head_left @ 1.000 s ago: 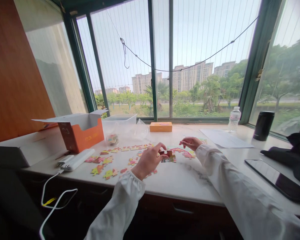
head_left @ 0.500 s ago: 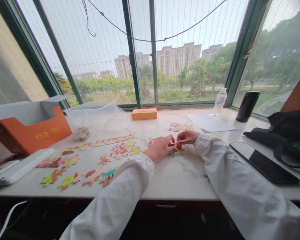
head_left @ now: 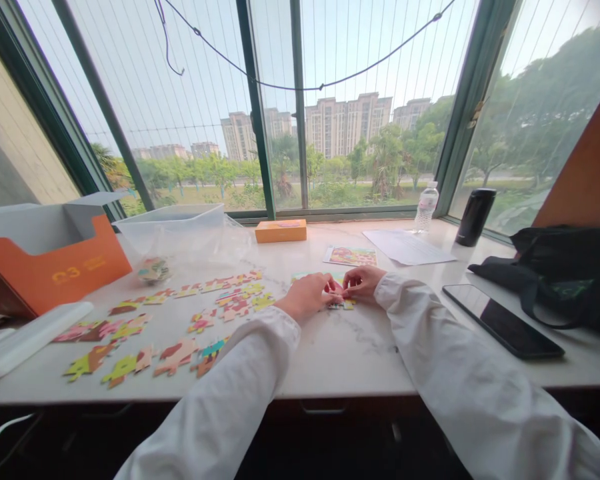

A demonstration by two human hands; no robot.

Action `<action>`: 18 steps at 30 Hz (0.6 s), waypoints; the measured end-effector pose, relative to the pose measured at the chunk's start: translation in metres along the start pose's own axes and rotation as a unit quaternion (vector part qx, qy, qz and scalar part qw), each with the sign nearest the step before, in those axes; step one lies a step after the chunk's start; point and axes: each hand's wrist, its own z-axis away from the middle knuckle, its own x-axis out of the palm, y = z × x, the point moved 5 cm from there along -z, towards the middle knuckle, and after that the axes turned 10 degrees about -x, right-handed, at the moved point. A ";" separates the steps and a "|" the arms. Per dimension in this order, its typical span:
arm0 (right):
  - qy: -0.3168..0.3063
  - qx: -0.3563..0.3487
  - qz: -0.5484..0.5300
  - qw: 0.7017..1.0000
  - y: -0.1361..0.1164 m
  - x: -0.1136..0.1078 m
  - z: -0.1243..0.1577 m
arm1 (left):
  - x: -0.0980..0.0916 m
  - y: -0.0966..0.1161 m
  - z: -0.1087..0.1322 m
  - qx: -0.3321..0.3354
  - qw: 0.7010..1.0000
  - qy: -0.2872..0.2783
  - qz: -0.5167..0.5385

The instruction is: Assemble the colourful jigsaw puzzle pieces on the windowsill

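Observation:
Just right of the table's middle, both hands meet over a small patch of joined jigsaw puzzle [head_left: 349, 305], mostly hidden beneath them. My left hand [head_left: 305, 295] is closed, its thumb and fingertips pressed on a puzzle piece at the patch. Close against it, my right hand [head_left: 364, 280] pinches at the same spot; the piece there is nearly all covered by the fingers. A printed picture card [head_left: 351, 256] lies behind the hands. To the left, several loose puzzle pieces [head_left: 176, 356] are spread in rows, some joined in strips [head_left: 239, 300].
An orange box [head_left: 55, 267], a clear plastic bin [head_left: 173, 220] and a bagged bundle of pieces [head_left: 154, 271] stand at left. Farther back are a small orange box [head_left: 281, 231], paper [head_left: 407, 247], a bottle [head_left: 427, 208] and a black tumbler [head_left: 476, 217]. A tablet [head_left: 503, 321] and black bag [head_left: 570, 280] lie at right.
The view has shifted slightly. Both hands stay together at the puzzle patch; the red piece that showed between the fingers is now mostly covered.

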 end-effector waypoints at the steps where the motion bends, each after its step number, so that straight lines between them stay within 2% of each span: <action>1: -0.001 0.001 -0.002 1.000 0.000 0.000 0.000 | -0.001 -0.001 0.000 0.001 1.000 -0.005 0.003; 5: -0.006 -0.004 -0.013 1.000 0.001 0.000 0.000 | -0.001 -0.002 0.001 0.001 0.999 -0.027 0.022; 11: -0.028 0.008 -0.013 1.000 0.005 0.002 -0.001 | -0.002 -0.002 0.002 0.007 1.000 -0.019 0.014; 18: -0.037 0.002 -0.035 0.999 0.008 0.005 -0.004 | -0.004 -0.005 0.003 -0.047 0.999 -0.018 0.021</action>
